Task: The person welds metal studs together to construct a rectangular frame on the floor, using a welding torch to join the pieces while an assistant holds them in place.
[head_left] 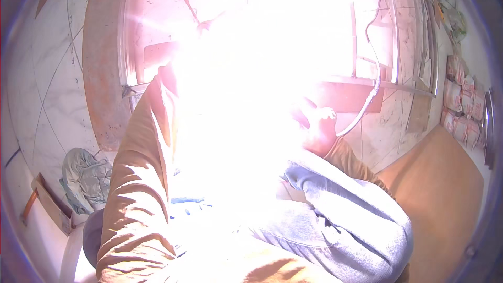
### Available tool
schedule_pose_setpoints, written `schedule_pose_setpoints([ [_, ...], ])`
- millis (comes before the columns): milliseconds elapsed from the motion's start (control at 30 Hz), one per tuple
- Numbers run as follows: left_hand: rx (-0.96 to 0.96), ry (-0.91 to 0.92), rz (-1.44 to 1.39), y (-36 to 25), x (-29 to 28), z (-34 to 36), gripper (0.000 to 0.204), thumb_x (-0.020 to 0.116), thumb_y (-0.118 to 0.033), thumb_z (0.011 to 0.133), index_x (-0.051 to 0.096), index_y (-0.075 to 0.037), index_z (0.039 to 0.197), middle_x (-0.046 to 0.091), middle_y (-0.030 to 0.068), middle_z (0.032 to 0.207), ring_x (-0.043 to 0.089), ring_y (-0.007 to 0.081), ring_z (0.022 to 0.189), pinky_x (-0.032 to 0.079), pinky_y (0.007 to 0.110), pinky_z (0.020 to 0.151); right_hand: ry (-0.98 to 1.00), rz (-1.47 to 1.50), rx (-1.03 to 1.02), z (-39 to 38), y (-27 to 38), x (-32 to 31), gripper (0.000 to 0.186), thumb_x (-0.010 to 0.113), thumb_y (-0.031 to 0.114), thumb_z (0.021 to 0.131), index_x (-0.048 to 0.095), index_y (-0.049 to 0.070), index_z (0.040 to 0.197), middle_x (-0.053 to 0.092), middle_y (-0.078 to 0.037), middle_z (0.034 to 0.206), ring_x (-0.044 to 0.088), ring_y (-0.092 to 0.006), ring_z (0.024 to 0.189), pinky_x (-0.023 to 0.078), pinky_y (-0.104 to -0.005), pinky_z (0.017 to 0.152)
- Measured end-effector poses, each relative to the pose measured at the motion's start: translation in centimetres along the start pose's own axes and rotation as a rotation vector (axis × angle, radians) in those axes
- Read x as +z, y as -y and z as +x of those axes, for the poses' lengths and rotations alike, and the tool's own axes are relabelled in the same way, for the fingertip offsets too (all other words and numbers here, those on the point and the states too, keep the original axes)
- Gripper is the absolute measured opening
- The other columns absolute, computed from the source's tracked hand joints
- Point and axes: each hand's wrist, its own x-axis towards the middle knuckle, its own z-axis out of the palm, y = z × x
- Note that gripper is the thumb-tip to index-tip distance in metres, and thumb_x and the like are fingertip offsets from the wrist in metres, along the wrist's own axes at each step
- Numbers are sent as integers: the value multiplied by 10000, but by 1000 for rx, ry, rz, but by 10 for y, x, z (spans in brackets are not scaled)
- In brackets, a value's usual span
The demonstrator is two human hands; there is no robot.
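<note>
A white glare fills the centre of the head view and hides the work there. My left hand (166, 76), at the end of a tan sleeve, disappears into this glare, so its fingers are hidden. My right hand (319, 128) is closed at the glare's right edge, around something I cannot make out. A pale cable (373, 91) curves down to this hand. Metal bars (398, 85) of a frame lie beyond both hands, over reddish boards (356, 99). My legs in faded jeans (351, 220) are bent beneath my arms.
A long brown board (99, 57) lies left on marble-like floor. A crumpled pale jacket (86, 181) and a narrow board (52, 204) are at lower left. Stacked wrapped packages (463, 105) sit at right, above a large tan sheet (440, 194). More metal bars (429, 36) lie behind.
</note>
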Motion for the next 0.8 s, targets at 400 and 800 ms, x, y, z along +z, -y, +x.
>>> schedule_pose_setpoints([
  [400, 72, 192, -99, 1, -8, 1, 573, 358, -545, 1022, 571, -41, 1192, 707, 164, 1000, 710, 247, 897, 561, 365, 798, -169, 119, -70, -8, -6, 5, 485, 728, 267, 836, 604, 18, 1233, 624, -198, 1176, 663, -366, 981, 541, -406, 831],
  [800, 86, 244, -173, 2, -9, 2, 569, 450, -539, 998, 568, -26, 1213, 682, 161, 1064, 684, 225, 944, 549, 365, 844, -93, 82, -13, -2, 12, -5, 485, 681, 290, 867, 594, -27, 1224, 627, -233, 1149, 647, -386, 1019, 523, -420, 871],
])
